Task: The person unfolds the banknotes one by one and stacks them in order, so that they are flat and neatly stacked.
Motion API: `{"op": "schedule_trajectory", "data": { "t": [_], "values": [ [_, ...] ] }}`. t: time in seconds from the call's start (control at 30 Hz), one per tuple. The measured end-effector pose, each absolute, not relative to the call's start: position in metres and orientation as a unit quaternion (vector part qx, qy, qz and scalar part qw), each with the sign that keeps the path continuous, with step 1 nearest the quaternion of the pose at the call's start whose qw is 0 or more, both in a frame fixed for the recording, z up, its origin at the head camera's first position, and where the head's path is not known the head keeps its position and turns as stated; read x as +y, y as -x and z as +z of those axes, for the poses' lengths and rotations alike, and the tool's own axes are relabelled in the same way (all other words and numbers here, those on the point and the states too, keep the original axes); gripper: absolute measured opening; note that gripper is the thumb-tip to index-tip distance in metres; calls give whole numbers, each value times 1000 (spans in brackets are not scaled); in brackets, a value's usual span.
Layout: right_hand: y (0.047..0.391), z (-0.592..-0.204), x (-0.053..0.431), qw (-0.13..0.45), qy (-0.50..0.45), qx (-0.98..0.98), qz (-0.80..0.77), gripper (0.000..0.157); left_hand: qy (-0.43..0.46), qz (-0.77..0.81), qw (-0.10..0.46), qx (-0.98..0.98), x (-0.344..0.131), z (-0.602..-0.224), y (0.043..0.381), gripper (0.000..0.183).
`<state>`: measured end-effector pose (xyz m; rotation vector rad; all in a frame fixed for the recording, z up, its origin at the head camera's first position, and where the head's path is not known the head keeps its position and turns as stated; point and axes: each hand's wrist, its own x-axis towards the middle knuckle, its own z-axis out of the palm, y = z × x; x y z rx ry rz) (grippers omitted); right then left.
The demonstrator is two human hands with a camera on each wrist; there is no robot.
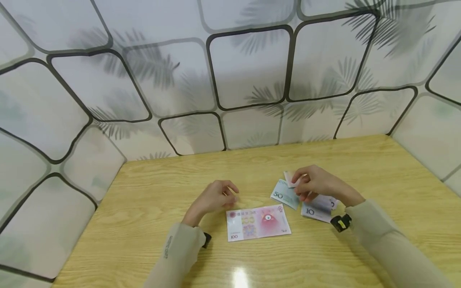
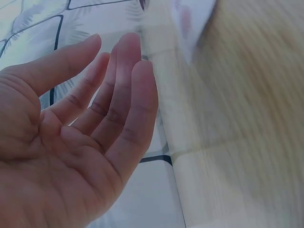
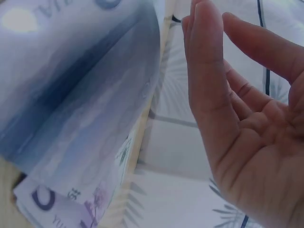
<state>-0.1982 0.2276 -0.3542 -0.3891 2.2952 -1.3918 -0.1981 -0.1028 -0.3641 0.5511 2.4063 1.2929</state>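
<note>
My left hand hovers with loosely bent fingers beside the upper left edge of a pink 100 banknote. Nothing lies between its fingers and thumb in the left wrist view. My right hand is over a group of banknotes, its fingertips overlapping the edge of a small pinkish-white note. Below that lies a green 50 note. A bluish 10 note sits under the palm, on top of a purple note. In the right wrist view, the fingers are nearly straight, the thumb apart.
The notes lie on a light wooden table. Behind and at both sides stand walls covered in a patterned sheet of dark rounded outlines and grey leaves. A black strap device sits at the right wrist.
</note>
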Motion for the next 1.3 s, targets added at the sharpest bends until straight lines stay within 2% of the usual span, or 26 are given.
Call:
{"op": "schedule_trajectory", "data": {
  "t": [0.7, 1.3],
  "values": [
    [199, -357, 240, 220, 116, 831, -498, 30, -184, 500, 200, 822, -66, -365, 216, 19],
    [201, -368, 242, 235, 103, 832, -493, 24, -145, 529, 226, 805, -37, -368, 223, 19]
  ]
}}
